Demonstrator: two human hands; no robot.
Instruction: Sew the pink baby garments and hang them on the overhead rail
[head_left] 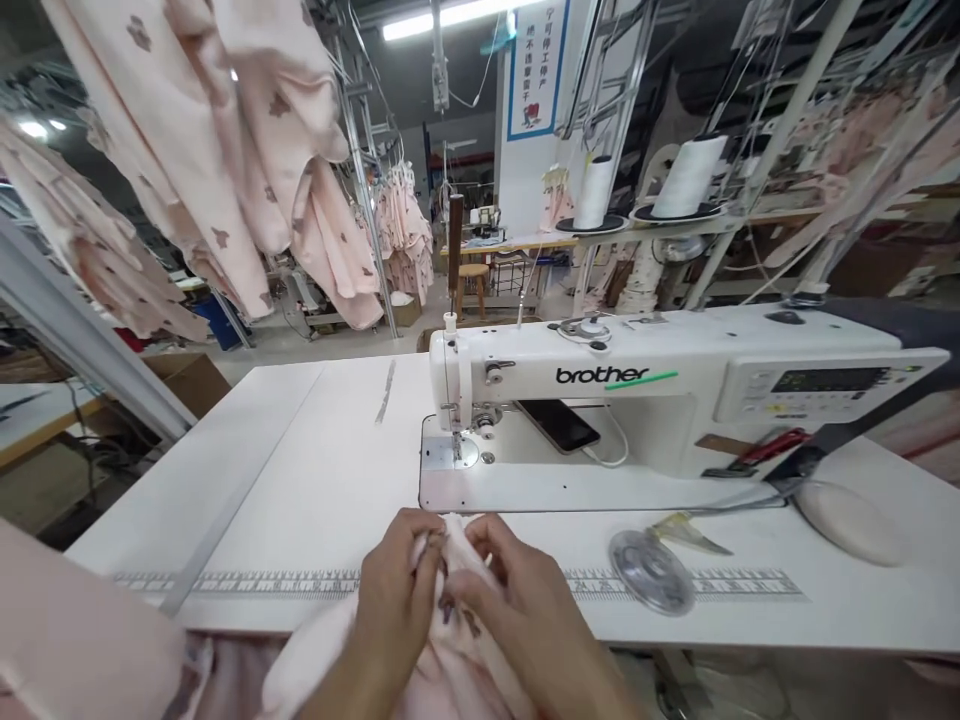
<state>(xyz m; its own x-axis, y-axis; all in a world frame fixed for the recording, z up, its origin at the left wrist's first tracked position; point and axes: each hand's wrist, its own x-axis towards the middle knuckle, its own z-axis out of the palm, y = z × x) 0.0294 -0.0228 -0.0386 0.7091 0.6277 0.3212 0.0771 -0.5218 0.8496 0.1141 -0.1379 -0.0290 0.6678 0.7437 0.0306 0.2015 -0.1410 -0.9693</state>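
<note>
Both hands grip a pale pink printed garment (442, 665) at the table's front edge, just in front of the sewing machine. My left hand (394, 580) pinches a gathered edge of the cloth between thumb and fingers. Close beside it, my right hand (517, 590) is closed on the same fabric, its thumb pressed across it. The garment hangs down toward my lap, and its lower part is out of view. Beyond the hands stands a white sewing machine (570, 370), its needle area (456, 450) apart from the cloth.
A phone (559, 425) with a cable lies under the machine arm. To the right are a clear round disc (651, 570) and an oval pad (851, 520). A printed ruler (277, 583) runs along the white table (322, 470). Pink garments (247, 130) hang at upper left; thread cones (596, 190) stand behind.
</note>
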